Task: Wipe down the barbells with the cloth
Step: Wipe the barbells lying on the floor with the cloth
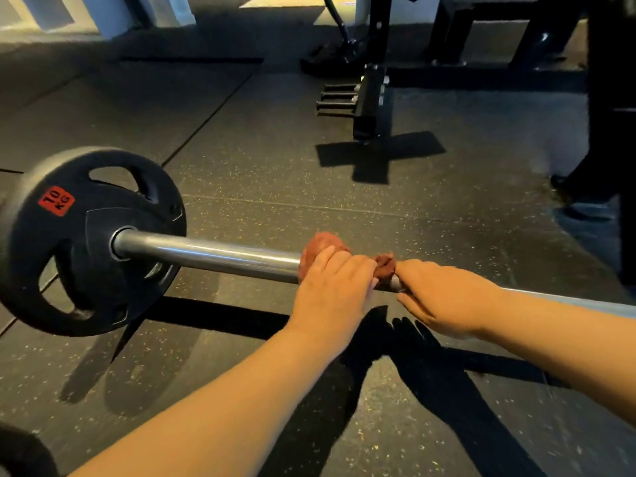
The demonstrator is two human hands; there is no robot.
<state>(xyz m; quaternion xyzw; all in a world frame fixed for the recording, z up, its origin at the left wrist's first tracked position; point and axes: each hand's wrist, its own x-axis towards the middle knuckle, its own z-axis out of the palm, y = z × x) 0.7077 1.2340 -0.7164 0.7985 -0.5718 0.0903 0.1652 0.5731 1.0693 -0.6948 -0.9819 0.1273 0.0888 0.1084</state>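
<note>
Both forearms fill the near edge, and your left hand [332,287] is closed over the reddish cloth [321,249], bunched around the barbell [206,253]. Your right hand [444,297] sits just beside it, fingers curled onto the bar and pinching the cloth's tail. Good position. My call: wrap the cloth fully round the shaft, squeeze, and twist as you slide toward the weight plate [86,235], so the underside gets wiped too. Let the right hand steady the bar so it doesn't roll on the rubber floor [292,173]. The bare steel between cloth and plate looks like the stretch to cover. Further out, a black rack [371,98] stands well apart. Containers? None in sight, no bucket, no spray bottle, nothing to report inside anything.
</note>
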